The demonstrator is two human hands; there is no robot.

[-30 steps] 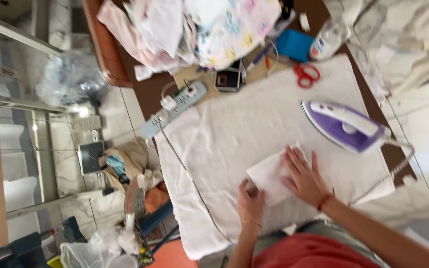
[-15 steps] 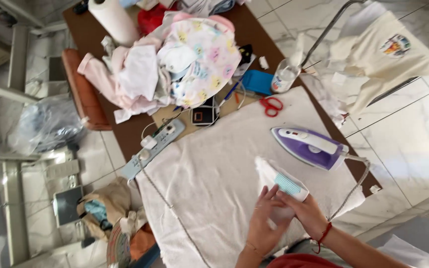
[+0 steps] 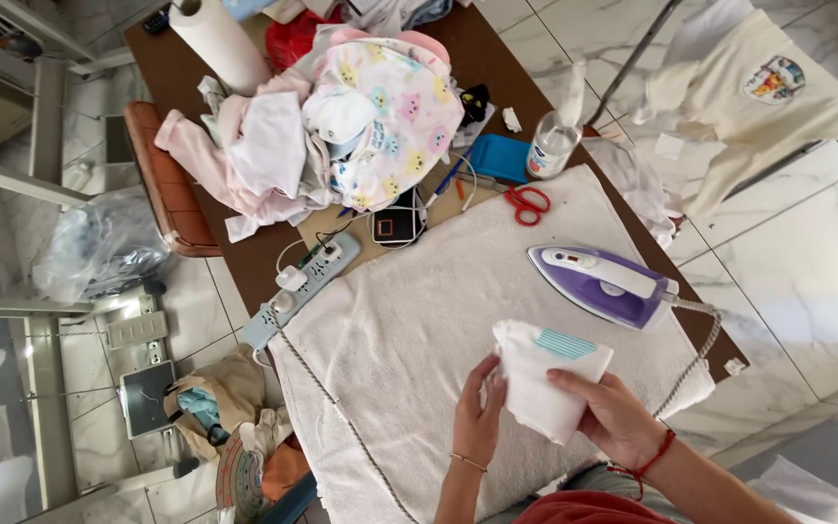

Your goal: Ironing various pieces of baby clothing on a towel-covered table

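Observation:
A small white folded cloth (image 3: 545,374) with a pale blue striped patch is lifted just above the white towel (image 3: 419,320) spread over the brown table. My left hand (image 3: 478,419) grips its left edge and my right hand (image 3: 615,417), with a red string at the wrist, grips its right edge. A purple and white iron (image 3: 601,281) lies on the towel just beyond the cloth, its cord trailing off the right side.
Red scissors (image 3: 528,204), a blue case (image 3: 499,158), a spray bottle (image 3: 552,143) and a power strip (image 3: 301,286) sit past the towel. A heap of baby clothes (image 3: 341,126) and a paper roll (image 3: 219,44) fill the far end. A cream garment (image 3: 758,107) hangs at right.
The cloth lay flat on the towel under both hands; now both hands hold it folded and lifted. The camera view has shifted toward the table's far end.

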